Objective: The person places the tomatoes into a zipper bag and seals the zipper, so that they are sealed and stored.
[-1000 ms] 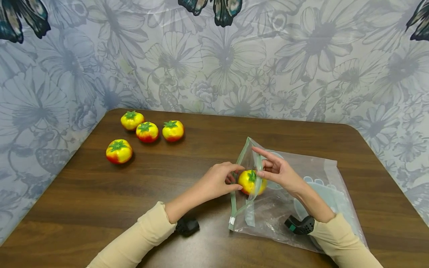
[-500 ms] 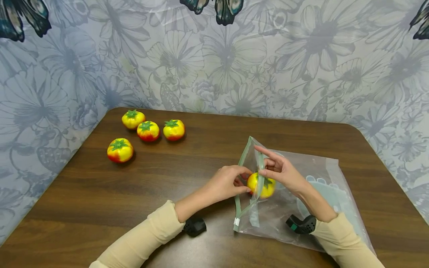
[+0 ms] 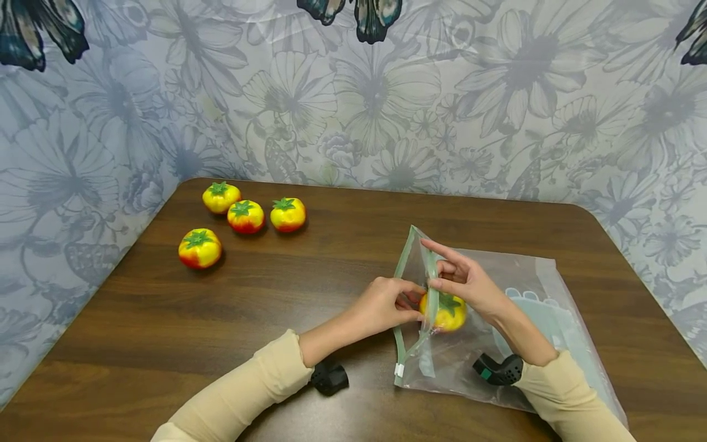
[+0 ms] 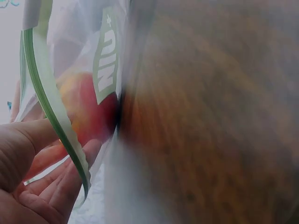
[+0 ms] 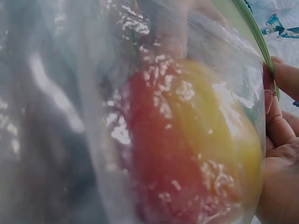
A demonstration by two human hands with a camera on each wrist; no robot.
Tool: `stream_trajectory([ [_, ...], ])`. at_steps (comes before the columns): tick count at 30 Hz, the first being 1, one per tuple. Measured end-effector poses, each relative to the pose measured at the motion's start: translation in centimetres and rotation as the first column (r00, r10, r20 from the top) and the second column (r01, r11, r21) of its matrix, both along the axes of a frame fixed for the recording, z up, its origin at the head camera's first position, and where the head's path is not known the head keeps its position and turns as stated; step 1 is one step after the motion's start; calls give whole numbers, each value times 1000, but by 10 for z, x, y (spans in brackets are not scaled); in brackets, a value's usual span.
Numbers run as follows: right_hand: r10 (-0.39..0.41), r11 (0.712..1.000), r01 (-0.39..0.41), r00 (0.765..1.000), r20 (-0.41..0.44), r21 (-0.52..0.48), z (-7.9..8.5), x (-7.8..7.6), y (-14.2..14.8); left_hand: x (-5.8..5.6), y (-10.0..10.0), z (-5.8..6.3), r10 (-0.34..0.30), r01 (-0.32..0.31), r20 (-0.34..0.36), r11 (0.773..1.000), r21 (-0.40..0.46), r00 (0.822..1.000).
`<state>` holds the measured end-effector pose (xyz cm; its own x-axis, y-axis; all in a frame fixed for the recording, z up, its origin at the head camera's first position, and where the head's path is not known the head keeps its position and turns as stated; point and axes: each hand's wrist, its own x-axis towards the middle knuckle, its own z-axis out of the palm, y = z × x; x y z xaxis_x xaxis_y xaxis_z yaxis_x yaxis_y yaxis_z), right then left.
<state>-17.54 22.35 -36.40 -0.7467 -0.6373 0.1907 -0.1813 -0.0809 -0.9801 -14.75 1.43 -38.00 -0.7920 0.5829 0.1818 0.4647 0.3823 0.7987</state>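
A yellow-and-red tomato (image 3: 452, 315) with a green leafy top sits just inside the mouth of a clear zip bag (image 3: 464, 374). My left hand (image 3: 381, 307) reaches into that mouth, thumb and fingers around the tomato's near side. In the left wrist view, the tomato's red side (image 4: 96, 109) shows through the plastic, and the bag's green zip edge crosses my fingers. My right hand (image 3: 472, 283) pinches the bag's upper edge and keeps the mouth apart, index finger stretched along it. Through shiny plastic, the right wrist view shows the tomato (image 5: 187, 140) close up.
Several more tomatoes stand at the table's far left, one (image 3: 200, 248) nearer than the others. A white slider (image 3: 399, 369) sits at the near end of the bag's zip. The brown wooden table (image 3: 166, 344) ends at a flower-patterned wall covering (image 3: 375, 110).
My left hand has moved right, taking the tomato past the zip edge and deeper into the bag. My right hand keeps its pinch on the edge, nearly still.
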Motion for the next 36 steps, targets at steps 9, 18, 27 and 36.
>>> stream_trajectory([
  [9,-22,999,22,1000,21,31,0,1,3,-1,1,-3,7,-7,11,1000,18,1000],
  [18,-22,999,22,1000,9,26,1,0,4,-7,-18,5,30,-29,-26,998,53,999],
  [27,0,1000,0,1000,1,-16,-1,0,4,-31,-77,17,268,-250,-113,956,152,957],
  [36,5,1000,-5,1000,0,-27,-1,-1,2,-76,-153,21,678,-652,-277,733,192,681],
])
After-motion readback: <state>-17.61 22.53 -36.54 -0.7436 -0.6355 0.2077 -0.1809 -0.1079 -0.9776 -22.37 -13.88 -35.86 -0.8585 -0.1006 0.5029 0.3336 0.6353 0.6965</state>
